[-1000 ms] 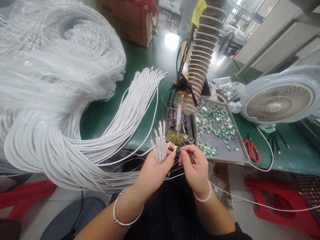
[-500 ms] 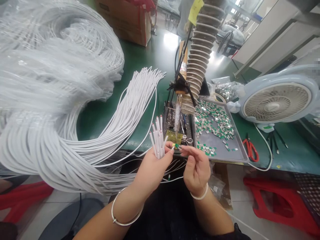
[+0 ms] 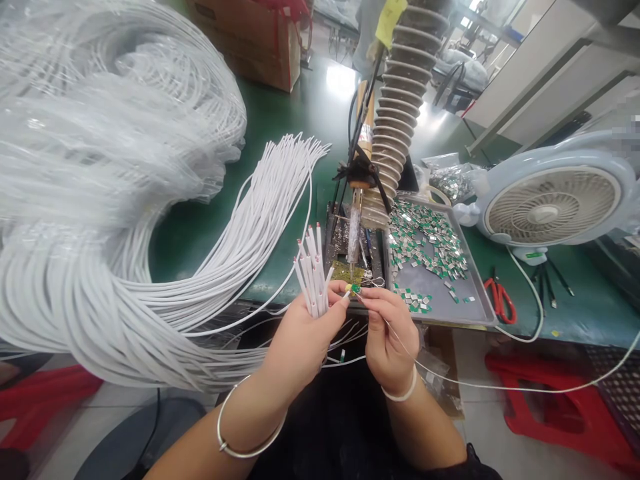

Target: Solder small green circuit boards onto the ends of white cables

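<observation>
Just below the frame's centre, I have my left hand (image 3: 306, 339) closed in a firm grip on white cables (image 3: 313, 283); my right hand (image 3: 393, 340) pinches thin wire (image 3: 463, 383) beside a small green board (image 3: 355, 288) between the two.

The left edge crops the cable coil (image 3: 60, 293), the right edge the thin wire (image 3: 500, 387), the left hand (image 3: 305, 343) hides the lower parts of the white leads (image 3: 314, 287), and details on the green board (image 3: 355, 289) are too small to tell.
</observation>
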